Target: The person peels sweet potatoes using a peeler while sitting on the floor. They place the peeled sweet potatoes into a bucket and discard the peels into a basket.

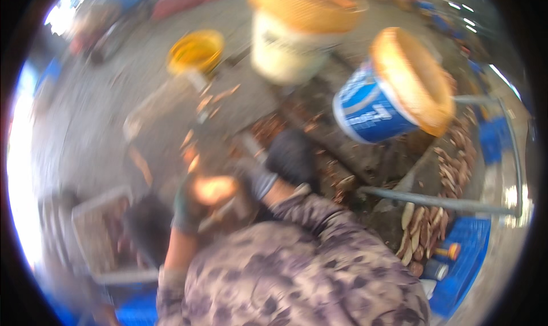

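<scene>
The picture is blurred by motion. My left hand, in a dark greenish glove, holds a bright orange-toned piece, whose kind I cannot make out. To its right is my right hand in a grey glove, near my dark-clad knee. A pale flat strip, perhaps a blade, sticks out beyond that hand; its grip is too blurred to confirm. Orange-brown scraps lie on the floor past my hands. Long orange peels or pieces show blurred to the upper left.
A cream bucket and a tilted blue bucket carry orange mesh around their tops. A yellow basin stands farther off. Brown elongated roots or pods lie by a blue crate and a metal frame. At left is a pale crate.
</scene>
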Motion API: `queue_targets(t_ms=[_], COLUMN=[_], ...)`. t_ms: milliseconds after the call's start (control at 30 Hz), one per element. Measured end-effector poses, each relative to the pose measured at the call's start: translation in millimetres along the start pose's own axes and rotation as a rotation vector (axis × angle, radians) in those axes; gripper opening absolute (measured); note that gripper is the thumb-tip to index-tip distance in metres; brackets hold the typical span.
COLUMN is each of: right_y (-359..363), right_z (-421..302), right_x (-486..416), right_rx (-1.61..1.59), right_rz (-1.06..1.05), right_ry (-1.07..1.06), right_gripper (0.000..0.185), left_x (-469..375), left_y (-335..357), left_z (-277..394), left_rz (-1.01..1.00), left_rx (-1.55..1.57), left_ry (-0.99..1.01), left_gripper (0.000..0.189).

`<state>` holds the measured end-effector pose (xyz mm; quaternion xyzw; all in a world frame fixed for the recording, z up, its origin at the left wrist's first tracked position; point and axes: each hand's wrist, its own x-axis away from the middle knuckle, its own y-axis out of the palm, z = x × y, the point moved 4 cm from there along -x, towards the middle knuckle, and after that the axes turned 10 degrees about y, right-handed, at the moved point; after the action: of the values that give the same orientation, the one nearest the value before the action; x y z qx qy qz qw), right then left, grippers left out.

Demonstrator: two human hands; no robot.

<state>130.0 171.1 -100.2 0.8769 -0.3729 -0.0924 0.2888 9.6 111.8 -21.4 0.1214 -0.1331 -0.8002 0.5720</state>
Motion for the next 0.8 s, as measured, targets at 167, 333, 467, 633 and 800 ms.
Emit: queue_targets(t_ms=[167, 333, 467, 633, 800], right_y=[9.7, -0.2, 4.9, 9.1, 16.7], right_z=[8.3, -17.0, -7.3, -23.8, -41.7], right_x=[1.2, 12.7, 12.7, 31.7, 50.1], right_rx=[-0.524, -0.691, -0.576, -0.536, -0.527], right_rz=[0.212, 0.351, 0.329, 0.329, 0.380], right_ry=[0.174, 0.166, 0.146, 0.204, 0.240], right_gripper=[0.020, 0.021, 0.023, 0.021, 0.017], left_x=[20.6, -20.0, -101.6, -208.1, -291.4], left_y=[-30.9, -25.6, 59.5, 229.3, 345.1], left_z=[8.6, 49.4, 115.7, 190.5, 161.3], left_rz=[0.561, 0.397, 0.209, -0.169, -0.204], left_rx=[0.555, 0.355, -0.089, -1.155, -0.576], left_ry=[-0.008, 0.042, 0.257, 0.987, 0.961], left_gripper=[0.045, 0.046, 0.049, 0.039, 0.038])
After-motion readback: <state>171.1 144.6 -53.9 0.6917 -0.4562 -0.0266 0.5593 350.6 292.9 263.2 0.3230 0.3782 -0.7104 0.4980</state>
